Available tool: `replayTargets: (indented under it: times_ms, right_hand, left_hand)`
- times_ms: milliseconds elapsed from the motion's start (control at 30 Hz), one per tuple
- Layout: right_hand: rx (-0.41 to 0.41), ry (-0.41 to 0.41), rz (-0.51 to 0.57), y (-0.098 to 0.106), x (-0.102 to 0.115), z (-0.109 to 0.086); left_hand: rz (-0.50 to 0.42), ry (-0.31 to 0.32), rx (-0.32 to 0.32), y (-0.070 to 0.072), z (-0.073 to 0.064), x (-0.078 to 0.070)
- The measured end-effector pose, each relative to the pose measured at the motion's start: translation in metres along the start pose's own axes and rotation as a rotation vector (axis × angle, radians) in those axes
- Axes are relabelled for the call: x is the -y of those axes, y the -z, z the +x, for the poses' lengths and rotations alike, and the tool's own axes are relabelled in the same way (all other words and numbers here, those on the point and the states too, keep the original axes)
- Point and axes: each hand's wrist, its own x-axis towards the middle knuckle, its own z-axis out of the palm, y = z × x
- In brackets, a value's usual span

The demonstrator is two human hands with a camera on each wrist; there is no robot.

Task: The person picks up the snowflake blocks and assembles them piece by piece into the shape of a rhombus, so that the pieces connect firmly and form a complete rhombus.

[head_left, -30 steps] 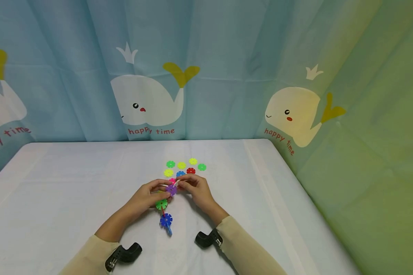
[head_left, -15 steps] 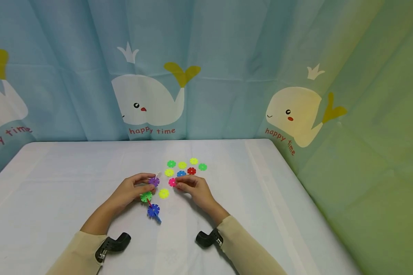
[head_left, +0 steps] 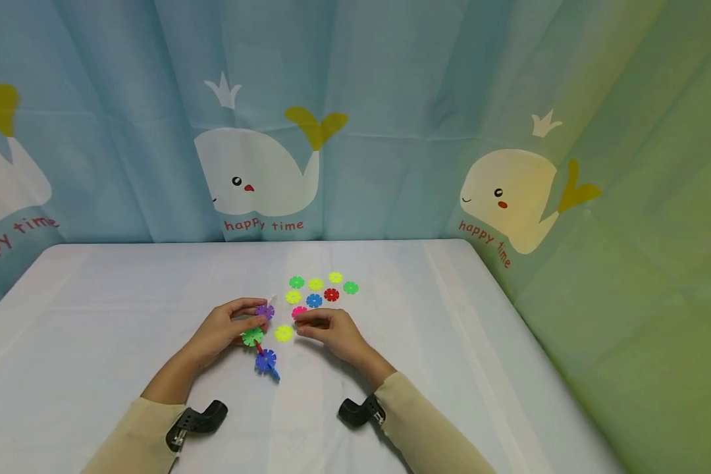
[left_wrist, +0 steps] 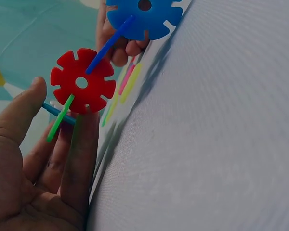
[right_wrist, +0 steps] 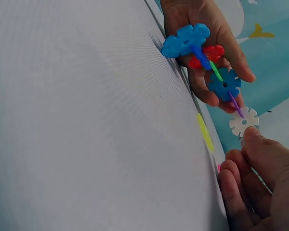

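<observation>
My left hand pinches a chain of notched plastic discs between thumb and fingers. In the head view the chain has a purple disc at the fingertips, then a green disc, and a dark blue disc toward me. The left wrist view shows a red disc of it above the palm. A white disc forms the far end, overlapped by the right thumb in the right wrist view. My right hand hovers with nothing held, fingertips beside a pink disc and a loose yellow disc.
Behind the hands several loose discs lie on the white table, among them a red disc, a blue disc and a green disc. A whale-print curtain borders the table at the back and right.
The hands have parted, the left moving left with the chain and uncovering the yellow disc. My right hand, at the pink disc half a second ago, has drawn slightly toward me.
</observation>
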Motion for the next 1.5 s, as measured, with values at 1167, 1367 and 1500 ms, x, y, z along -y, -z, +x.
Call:
replayTargets:
  times_ms: [1167, 1367, 1500]
  right_hand:
    - [0.022, 0.038, -0.497, -0.016, 0.016, 0.014]
    - [0.088, -0.02, -0.473, -0.013, 0.022, 0.012]
    - [0.123, -0.026, -0.45, -0.01, 0.025, 0.011]
  left_hand:
    - [-0.072, -0.045, 0.024, 0.0, 0.0, 0.002]
    - [-0.055, -0.047, 0.024, 0.0, 0.0, 0.002]
    - [-0.052, -0.05, 0.032, 0.0, 0.0, 0.003]
